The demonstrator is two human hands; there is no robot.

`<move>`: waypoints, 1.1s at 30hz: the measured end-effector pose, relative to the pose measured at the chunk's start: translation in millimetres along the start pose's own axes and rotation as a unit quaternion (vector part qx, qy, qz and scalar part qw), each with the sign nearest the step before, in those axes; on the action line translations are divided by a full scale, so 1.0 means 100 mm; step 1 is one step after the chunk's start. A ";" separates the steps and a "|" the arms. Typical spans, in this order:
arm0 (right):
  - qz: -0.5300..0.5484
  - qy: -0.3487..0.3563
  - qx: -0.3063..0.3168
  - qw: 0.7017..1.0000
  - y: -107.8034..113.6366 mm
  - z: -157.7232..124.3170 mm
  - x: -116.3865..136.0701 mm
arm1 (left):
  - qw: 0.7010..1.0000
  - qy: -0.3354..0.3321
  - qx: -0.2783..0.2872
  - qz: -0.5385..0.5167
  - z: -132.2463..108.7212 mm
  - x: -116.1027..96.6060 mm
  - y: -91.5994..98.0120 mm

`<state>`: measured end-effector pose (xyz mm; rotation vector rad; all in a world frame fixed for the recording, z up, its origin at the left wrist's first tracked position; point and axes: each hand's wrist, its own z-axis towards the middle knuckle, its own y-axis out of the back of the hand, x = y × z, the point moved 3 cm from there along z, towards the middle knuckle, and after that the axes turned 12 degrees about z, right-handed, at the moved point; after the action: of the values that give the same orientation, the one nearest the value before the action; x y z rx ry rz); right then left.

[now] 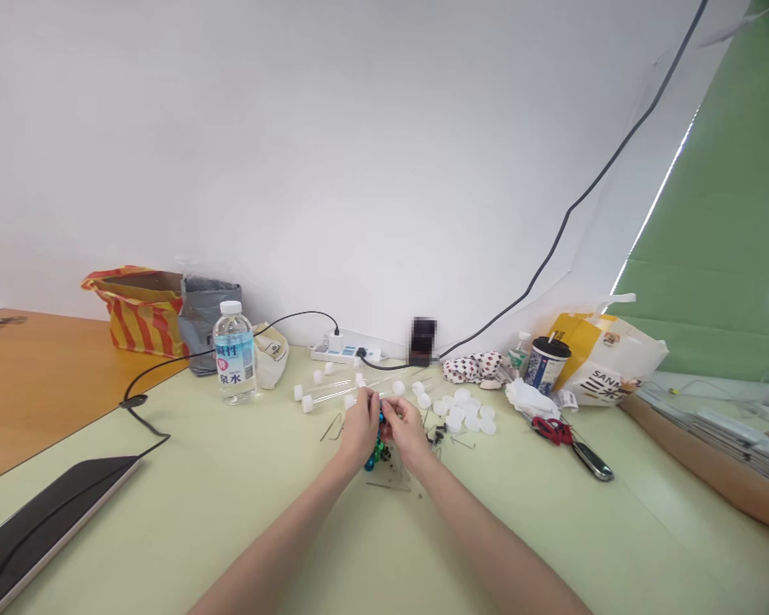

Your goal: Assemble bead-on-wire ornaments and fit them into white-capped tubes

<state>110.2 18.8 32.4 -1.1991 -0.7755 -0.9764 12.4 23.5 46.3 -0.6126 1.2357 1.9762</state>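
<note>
Close together at the middle of the table, my left hand (361,427) and my right hand (408,427) are both closed with bent fingers on a small shiny blue and green part (377,453). Its lower end shows below my left fingers; the upper part is mostly covered, so its exact kind is unclear. Small dark pieces lie around and under my hands. Thin L-shaped hex keys lie near the left hand (333,427) and just below both hands, where one long key (388,487) rests flat.
White round caps (467,412) cluster to the right, beside black screws (437,437). Behind are clear tubes with white ends (326,395) and a power strip (346,351). A water bottle (236,359) stands left; red scissors (552,430), a cup (547,366) and a bag (615,359) sit right.
</note>
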 end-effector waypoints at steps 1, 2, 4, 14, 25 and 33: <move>-0.007 0.006 -0.010 1.000 0.00 -0.01 -0.01 | 1.000 0.007 -0.011 0.006 -0.01 0.00 0.00; -0.015 0.014 -0.015 1.000 -0.01 -0.02 -0.01 | 1.000 0.016 -0.021 0.009 -0.01 0.00 0.01; -0.035 0.035 -0.007 0.999 -0.02 -0.04 0.01 | 0.999 0.034 -0.031 0.001 -0.01 0.01 0.01; -0.033 0.027 0.053 0.998 -0.01 -0.05 0.02 | 0.999 0.017 0.036 -0.029 0.02 0.05 0.00; 0.002 0.011 0.048 0.999 -0.07 -0.07 0.03 | 1.000 0.017 0.010 -0.001 -0.02 0.04 0.04; 0.006 -0.007 0.043 0.999 -0.08 -0.08 0.04 | 0.997 0.043 -0.001 -0.064 -0.05 0.06 0.03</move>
<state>104.3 10.0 38.0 -1.1371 -0.8128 -0.9160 6.8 20.3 42.0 -0.7673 1.2145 1.8614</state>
